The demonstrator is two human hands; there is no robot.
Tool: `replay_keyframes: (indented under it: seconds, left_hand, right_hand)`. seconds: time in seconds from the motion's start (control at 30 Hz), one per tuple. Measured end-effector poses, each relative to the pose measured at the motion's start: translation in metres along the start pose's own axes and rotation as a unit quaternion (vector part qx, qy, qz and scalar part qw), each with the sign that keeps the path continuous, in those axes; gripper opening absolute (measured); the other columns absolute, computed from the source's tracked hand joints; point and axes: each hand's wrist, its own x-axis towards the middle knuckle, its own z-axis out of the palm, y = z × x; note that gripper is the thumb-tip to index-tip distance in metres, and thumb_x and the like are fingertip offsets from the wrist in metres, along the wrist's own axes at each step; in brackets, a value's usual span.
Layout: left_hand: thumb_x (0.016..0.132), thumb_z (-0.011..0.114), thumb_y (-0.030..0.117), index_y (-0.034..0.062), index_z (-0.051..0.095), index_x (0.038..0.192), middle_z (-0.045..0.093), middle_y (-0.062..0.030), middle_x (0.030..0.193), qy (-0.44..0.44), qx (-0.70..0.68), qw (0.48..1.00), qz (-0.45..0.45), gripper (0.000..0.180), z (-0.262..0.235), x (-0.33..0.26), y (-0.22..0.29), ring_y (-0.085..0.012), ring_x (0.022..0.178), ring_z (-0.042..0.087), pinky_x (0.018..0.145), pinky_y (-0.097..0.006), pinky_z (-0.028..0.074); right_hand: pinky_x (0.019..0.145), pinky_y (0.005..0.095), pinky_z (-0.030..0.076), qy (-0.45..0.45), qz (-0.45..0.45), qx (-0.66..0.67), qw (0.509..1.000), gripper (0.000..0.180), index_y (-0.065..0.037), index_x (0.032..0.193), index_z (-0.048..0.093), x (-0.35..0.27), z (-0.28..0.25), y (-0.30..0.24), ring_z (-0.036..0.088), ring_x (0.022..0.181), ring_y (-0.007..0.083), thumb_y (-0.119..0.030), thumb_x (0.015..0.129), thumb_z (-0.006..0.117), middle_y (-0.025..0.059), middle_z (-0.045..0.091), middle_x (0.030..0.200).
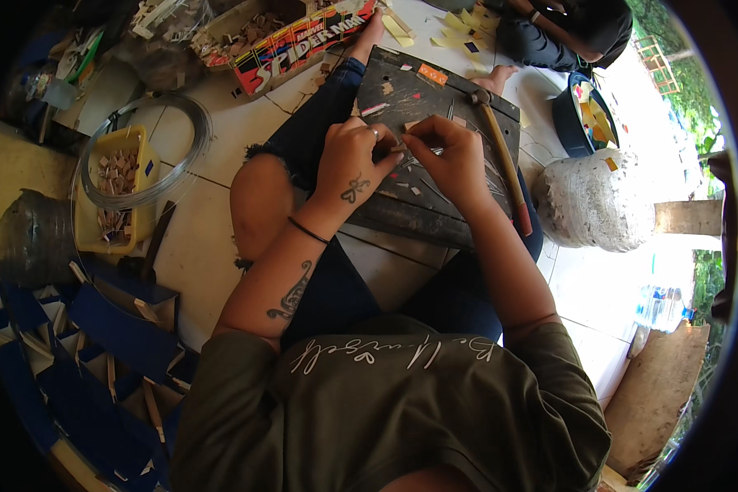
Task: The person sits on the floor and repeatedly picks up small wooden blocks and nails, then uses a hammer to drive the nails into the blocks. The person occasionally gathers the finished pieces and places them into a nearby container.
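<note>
A dark wooden board (pixel 418 205) rests across my legs, dotted with small paper scraps. Over its middle my left hand (pixel 354 160) and my right hand (pixel 451 156) meet, fingertips pinched together on a small thin piece (pixel 403 146) that looks like wire or a paper strip; it is too small to tell which. A hammer (pixel 500 156) with a wooden handle lies on the board just right of my right hand.
A yellow tub (pixel 86 221) of small pieces and a wire coil (pixel 190 156) sit on the tiled floor at left, blue paper strips (pixel 98 344) below them. A colourful cardboard box (pixel 303 41) lies at the top. Another person (pixel 566 33) sits top right beside a blue bowl (pixel 567 123) and white sack (pixel 594 205).
</note>
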Motion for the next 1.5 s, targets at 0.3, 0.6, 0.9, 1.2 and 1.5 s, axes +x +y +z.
replay_keyframes:
  seconds: [0.3, 0.6, 0.9, 1.2, 1.5]
  left_hand:
    - [0.073, 0.081, 0.017, 0.0079, 0.069, 0.082, 0.062, -0.0054, 0.078, -0.002, -0.008, 1.000, 0.001, 0.017, 0.002, 0.000, -0.002, -0.0238, 0.075, 0.058, 0.079, -0.038, 0.045]
    - [0.077, 0.077, 0.010, 0.0022, 0.068, 0.083, 0.067, -0.0088, 0.082, 0.000, -0.097, 0.995, 0.005, 0.013, -0.001, 0.004, 0.000, -0.0249, 0.077, 0.064, 0.070, -0.034, 0.050]
    - [0.082, 0.068, 0.002, 0.0001, 0.064, 0.080, 0.064, -0.0114, 0.080, 0.040, -0.103, 0.991, 0.071, 0.004, 0.005, -0.003, 0.004, -0.0281, 0.074, 0.064, 0.066, -0.037, 0.051]
    - [0.084, 0.063, 0.003, 0.0020, 0.062, 0.079, 0.061, -0.0119, 0.079, 0.045, -0.059, 0.990, 0.117, 0.004, 0.006, -0.002, 0.010, -0.0322, 0.070, 0.061, 0.065, -0.039, 0.050]
    - [0.083, 0.067, 0.004, 0.0003, 0.063, 0.079, 0.066, -0.0137, 0.081, 0.060, -0.064, 0.994, 0.059, 0.007, 0.008, 0.000, 0.003, -0.0322, 0.076, 0.066, 0.068, -0.036, 0.052]
  right_hand:
    - [0.071, 0.0271, 0.054, -0.010, -0.023, -0.038, 0.999, 0.010, 0.001, 0.085, 0.066, 0.001, 0.000, 0.001, 0.070, 0.076, 0.0147, -0.005, 0.081, 0.073, 0.0095, 0.071, 0.080]
    - [0.069, 0.0355, 0.051, -0.015, -0.063, -0.048, 0.997, 0.011, -0.001, 0.086, 0.067, 0.004, -0.002, -0.001, 0.066, 0.074, 0.0266, -0.008, 0.079, 0.071, 0.0131, 0.067, 0.080]
    - [0.093, 0.0444, 0.044, 0.153, 0.032, -0.317, 0.935, 0.048, -0.006, 0.120, 0.061, -0.046, -0.065, 0.038, 0.055, 0.108, 0.0377, -0.020, 0.077, 0.076, 0.0173, 0.058, 0.116]
    - [0.084, 0.0454, 0.049, 0.098, 0.130, -0.360, 0.919, 0.030, -0.002, 0.118, 0.056, -0.088, -0.089, 0.078, 0.059, 0.098, 0.0403, -0.013, 0.091, 0.058, 0.0186, 0.057, 0.113]
    - [0.047, 0.0199, 0.036, 0.016, 0.204, 0.174, 0.963, 0.035, -0.003, 0.135, 0.050, -0.111, -0.084, 0.015, 0.046, 0.057, 0.0034, -0.013, 0.101, 0.048, 0.0017, 0.054, 0.087]
